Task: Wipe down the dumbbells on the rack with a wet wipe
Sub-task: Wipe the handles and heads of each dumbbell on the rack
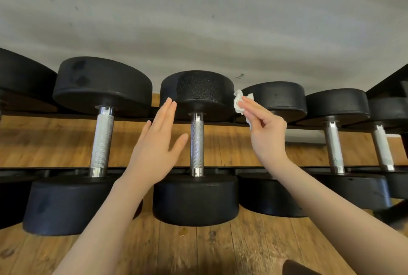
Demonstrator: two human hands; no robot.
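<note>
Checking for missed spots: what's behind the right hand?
The right hand, holding the wet wipe, covers one dumbbell's handle; only that dumbbell's black heads show.

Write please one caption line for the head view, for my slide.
Right hand holds a wet wipe beside a dumbbell on the rack; left hand open.

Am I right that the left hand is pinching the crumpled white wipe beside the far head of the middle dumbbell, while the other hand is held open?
Not quite: the hands are swapped. In the head view, the right hand pinches the crumpled white wipe beside the far head of the middle dumbbell, while the left hand is held open with straight fingers.
</note>
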